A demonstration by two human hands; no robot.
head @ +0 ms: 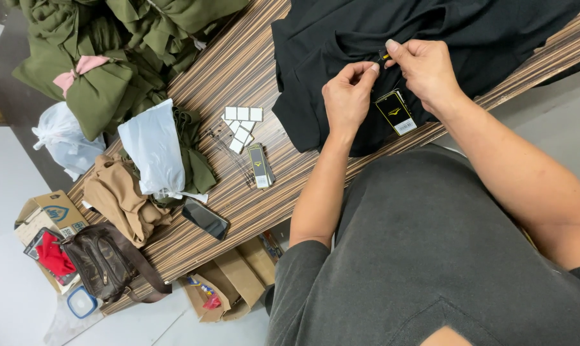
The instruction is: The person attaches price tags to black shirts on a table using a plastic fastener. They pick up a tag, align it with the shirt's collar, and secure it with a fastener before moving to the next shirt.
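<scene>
**Head view: both hands pinch at a tag on a black garment**

Head camera looks down on a striped wooden surface. The left hand has its thumb and forefinger closed on a fold of the black garment, seemingly steadying the cloth. The right hand is pinched shut on a small fastener just above it, with a black hang tag dangling between the wrists. The garment lies at the surface's near edge, within easy reach. Spare black tags and small white labels lie mid-surface. Olive garments are piled at the far corner, beside a white plastic bag, tan cloth and a phone.
</scene>
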